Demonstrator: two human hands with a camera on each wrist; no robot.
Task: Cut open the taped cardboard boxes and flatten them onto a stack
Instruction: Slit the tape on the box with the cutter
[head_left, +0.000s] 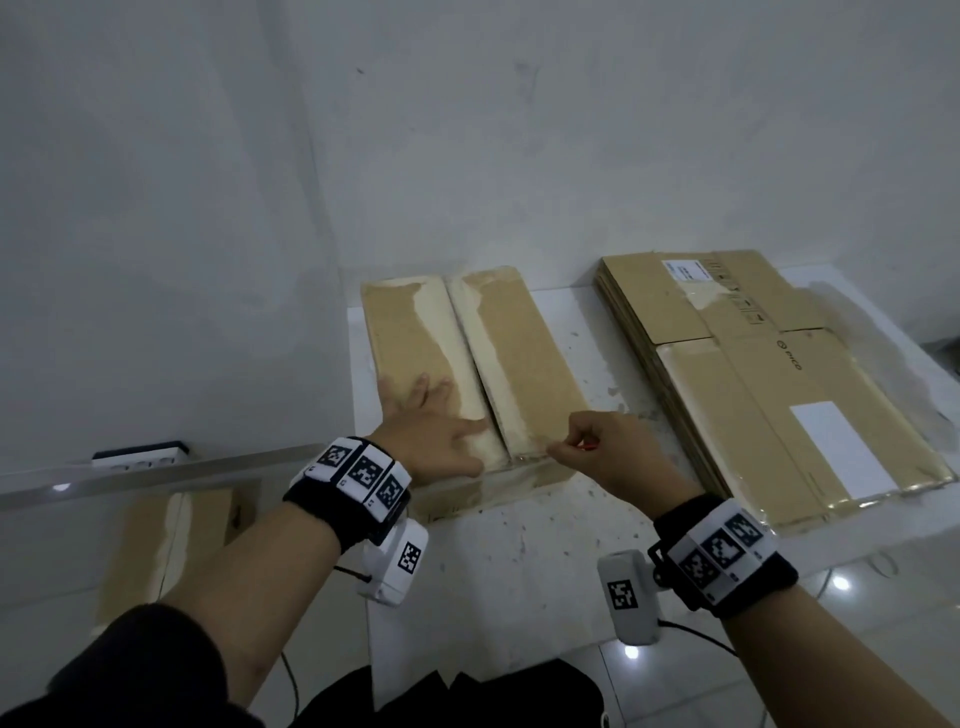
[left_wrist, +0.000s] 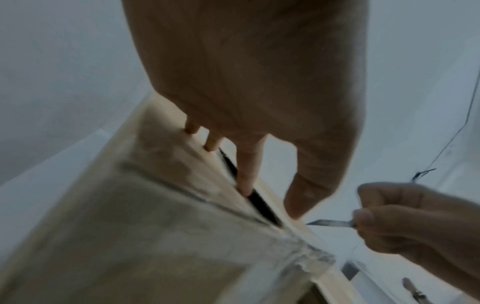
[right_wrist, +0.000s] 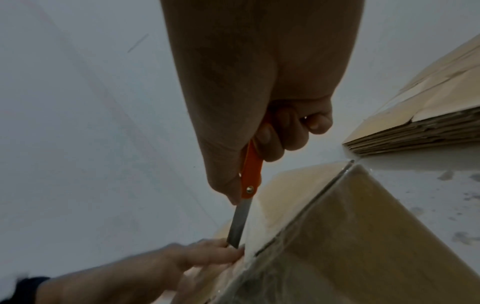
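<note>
The stack (head_left: 769, 384) of flattened boxes lies at the right of the tabletop (head_left: 582, 540), likely clear of the work. The taped box (head_left: 467, 364) sits left of it. The left hand (head_left: 436, 431), fingers spread, presses its top, probably steadying it. The right hand (head_left: 613, 452) grips a knife (right_wrist: 248, 183) at the seam's near end; only the wrist views show the blade and the seam's dark gap.
</note>
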